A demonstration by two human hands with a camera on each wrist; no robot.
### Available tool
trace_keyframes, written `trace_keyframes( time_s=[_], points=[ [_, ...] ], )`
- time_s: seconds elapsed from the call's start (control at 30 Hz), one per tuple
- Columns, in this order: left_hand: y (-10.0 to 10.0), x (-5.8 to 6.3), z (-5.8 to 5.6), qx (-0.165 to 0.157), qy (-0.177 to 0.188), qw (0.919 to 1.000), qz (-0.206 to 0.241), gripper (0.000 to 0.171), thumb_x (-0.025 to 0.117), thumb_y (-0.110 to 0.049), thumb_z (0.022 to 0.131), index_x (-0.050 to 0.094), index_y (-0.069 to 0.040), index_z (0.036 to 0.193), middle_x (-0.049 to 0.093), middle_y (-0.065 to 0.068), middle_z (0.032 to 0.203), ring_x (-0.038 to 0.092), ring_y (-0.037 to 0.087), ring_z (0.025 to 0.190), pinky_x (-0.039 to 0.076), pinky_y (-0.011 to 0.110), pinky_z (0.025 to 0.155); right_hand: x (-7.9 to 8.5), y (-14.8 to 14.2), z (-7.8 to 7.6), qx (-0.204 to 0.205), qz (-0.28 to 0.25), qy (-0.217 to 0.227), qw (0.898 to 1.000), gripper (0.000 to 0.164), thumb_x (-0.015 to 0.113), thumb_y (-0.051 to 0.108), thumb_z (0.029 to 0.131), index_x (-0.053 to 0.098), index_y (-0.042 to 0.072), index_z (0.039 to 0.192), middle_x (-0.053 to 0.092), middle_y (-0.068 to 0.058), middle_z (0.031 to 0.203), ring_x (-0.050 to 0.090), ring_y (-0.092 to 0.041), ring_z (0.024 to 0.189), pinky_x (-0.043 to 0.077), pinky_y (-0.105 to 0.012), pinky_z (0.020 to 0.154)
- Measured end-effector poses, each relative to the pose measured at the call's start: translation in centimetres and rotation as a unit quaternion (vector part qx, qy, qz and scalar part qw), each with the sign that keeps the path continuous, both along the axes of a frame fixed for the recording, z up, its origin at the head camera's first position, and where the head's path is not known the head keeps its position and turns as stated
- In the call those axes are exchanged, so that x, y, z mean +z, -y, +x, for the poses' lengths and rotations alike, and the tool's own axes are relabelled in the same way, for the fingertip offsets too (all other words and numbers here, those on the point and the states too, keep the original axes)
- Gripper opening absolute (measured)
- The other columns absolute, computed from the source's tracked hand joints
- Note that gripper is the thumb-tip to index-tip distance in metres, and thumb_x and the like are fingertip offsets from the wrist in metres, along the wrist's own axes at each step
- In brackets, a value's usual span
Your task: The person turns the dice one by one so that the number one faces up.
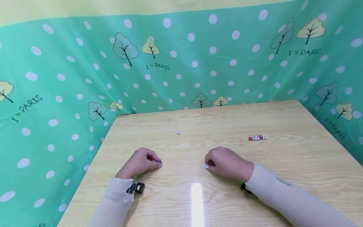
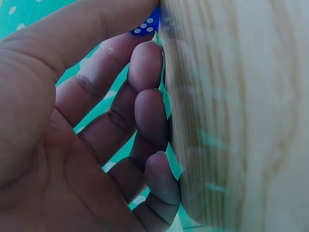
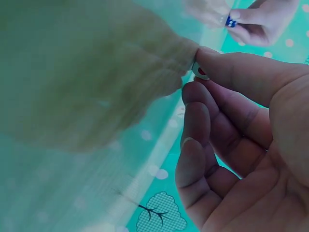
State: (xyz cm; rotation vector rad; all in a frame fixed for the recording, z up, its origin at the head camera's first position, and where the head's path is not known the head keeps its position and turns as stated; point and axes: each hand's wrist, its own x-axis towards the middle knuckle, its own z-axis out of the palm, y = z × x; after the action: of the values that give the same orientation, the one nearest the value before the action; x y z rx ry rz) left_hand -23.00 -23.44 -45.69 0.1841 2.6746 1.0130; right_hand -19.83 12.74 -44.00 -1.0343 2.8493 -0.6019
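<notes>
Between thumb and index finger my left hand (image 1: 143, 162) pinches a blue die (image 1: 159, 161) with white pips, down at the tabletop. The blue die (image 2: 146, 24) shows partly at the top of the left wrist view. On the other side, my right hand (image 1: 227, 163) pinches a white die (image 1: 206, 166) at the table surface. A red pip shows on that white die (image 3: 199, 71) in the right wrist view; fingers cover the rest of it. Both hands are apart, with bare wood between them.
A lone white die (image 1: 178, 132) lies farther back on the wooden table (image 1: 181, 201). At the right, several red and white dice (image 1: 257, 138) stand in a touching row. A green dotted curtain (image 1: 170, 63) hangs behind and beside the table.
</notes>
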Motion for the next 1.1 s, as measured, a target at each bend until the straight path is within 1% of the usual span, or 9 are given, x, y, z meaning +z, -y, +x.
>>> trace_keyframes(
  time_s=[0.2, 0.4, 0.47, 0.6, 0.77, 0.9, 1.1],
  points=[
    [0.0, 0.3, 0.0, -0.002, -0.004, 1.0000, -0.008, 0.014, 0.092, -0.027, 0.077, 0.078, -0.024, 0.081, 0.073, -0.006, 0.084, 0.061, 0.017, 0.079, 0.048, 0.033, 0.071, 0.4, -2.0, 2.4, 0.000, 0.003, -0.004, 1.000, 0.017, 0.079, 0.012, 0.087, 0.071, 0.023, 0.077, 0.054, 0.016, 0.070, 0.046, 0.000, 0.064, 0.043, -0.021, 0.062],
    [-0.1, 0.2, -0.2, -0.007, -0.009, 0.9999, 0.003, 0.014, 0.092, -0.026, 0.077, 0.079, -0.024, 0.080, 0.074, -0.006, 0.083, 0.061, 0.017, 0.078, 0.048, 0.034, 0.070, 0.7, -3.3, 3.9, -0.001, 0.010, -0.010, 1.000, 0.019, 0.080, 0.013, 0.086, 0.070, 0.025, 0.075, 0.050, 0.019, 0.067, 0.043, 0.003, 0.061, 0.041, -0.020, 0.059],
    [-0.1, 0.2, -0.3, -0.009, -0.007, 0.9999, 0.006, 0.014, 0.092, -0.027, 0.077, 0.079, -0.024, 0.080, 0.074, -0.006, 0.083, 0.061, 0.017, 0.078, 0.048, 0.034, 0.070, 0.7, -3.5, 4.1, -0.002, 0.015, -0.012, 1.000, 0.019, 0.081, 0.012, 0.085, 0.070, 0.024, 0.075, 0.050, 0.019, 0.067, 0.043, 0.003, 0.061, 0.042, -0.020, 0.059],
    [0.2, 0.3, -0.1, -0.004, -0.005, 1.0000, 0.000, 0.015, 0.092, -0.028, 0.077, 0.078, -0.024, 0.080, 0.073, -0.007, 0.083, 0.061, 0.016, 0.078, 0.048, 0.033, 0.070, 0.8, -3.6, 4.2, 0.003, 0.021, -0.014, 1.000, 0.020, 0.081, 0.011, 0.084, 0.069, 0.024, 0.074, 0.051, 0.019, 0.068, 0.043, 0.002, 0.062, 0.042, -0.020, 0.059],
    [0.2, 0.4, -0.1, -0.007, -0.009, 0.9999, -0.003, 0.015, 0.092, -0.027, 0.077, 0.079, -0.024, 0.080, 0.074, -0.007, 0.083, 0.061, 0.016, 0.079, 0.049, 0.034, 0.071, 0.7, -3.8, 4.4, 0.003, 0.026, -0.021, 0.999, 0.020, 0.082, 0.011, 0.083, 0.069, 0.024, 0.074, 0.051, 0.019, 0.069, 0.044, 0.003, 0.063, 0.043, -0.020, 0.059],
    [0.2, 0.4, -0.2, -0.004, -0.005, 1.0000, -0.005, 0.014, 0.092, -0.028, 0.077, 0.079, -0.025, 0.081, 0.074, -0.007, 0.084, 0.062, 0.016, 0.079, 0.049, 0.033, 0.071, 0.7, -4.1, 4.6, 0.005, 0.030, -0.021, 0.999, 0.019, 0.083, 0.012, 0.082, 0.070, 0.024, 0.075, 0.053, 0.019, 0.070, 0.045, 0.003, 0.063, 0.044, -0.020, 0.059],
    [-0.1, 0.3, -0.1, -0.003, -0.002, 1.0000, -0.007, 0.014, 0.092, -0.027, 0.078, 0.079, -0.024, 0.080, 0.074, -0.006, 0.084, 0.061, 0.016, 0.079, 0.048, 0.033, 0.071, 1.2, -4.7, 5.0, 0.015, 0.036, -0.020, 0.999, 0.017, 0.083, 0.014, 0.082, 0.069, 0.023, 0.077, 0.053, 0.019, 0.072, 0.044, 0.003, 0.064, 0.043, -0.021, 0.059]
  ],
)
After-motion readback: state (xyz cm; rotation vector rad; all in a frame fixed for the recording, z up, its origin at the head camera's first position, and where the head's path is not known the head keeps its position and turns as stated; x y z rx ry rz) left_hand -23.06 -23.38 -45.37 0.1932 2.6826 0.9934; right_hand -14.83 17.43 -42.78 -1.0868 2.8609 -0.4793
